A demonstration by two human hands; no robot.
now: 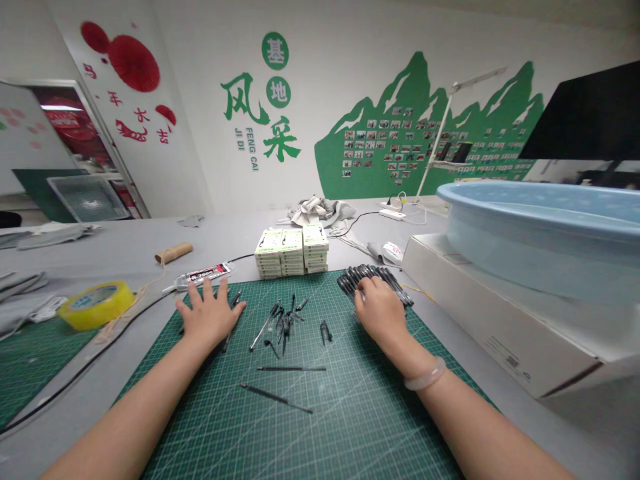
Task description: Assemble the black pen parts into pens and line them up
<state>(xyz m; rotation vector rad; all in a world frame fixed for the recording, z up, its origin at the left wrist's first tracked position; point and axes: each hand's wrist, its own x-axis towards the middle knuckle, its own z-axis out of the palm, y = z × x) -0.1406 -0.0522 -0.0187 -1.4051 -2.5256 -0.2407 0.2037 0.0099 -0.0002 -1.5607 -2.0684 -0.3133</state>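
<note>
My left hand lies palm down with its fingers spread, over the far left of the green cutting mat. Dark thin pen parts show beside and partly under it. My right hand is curled down onto a row of black pens at the far right; its fingertips are partly hidden. Between the hands lies a loose heap of black pen caps and small parts, with a clear pen barrel at its left. A few small black parts sit apart. Two refills lie nearer me.
Stacked small white-green boxes stand behind the mat. A labelled plastic packet, a cardboard tube and yellow tape are leftward. A blue basin rests on a white box at right. A black cable crosses the left.
</note>
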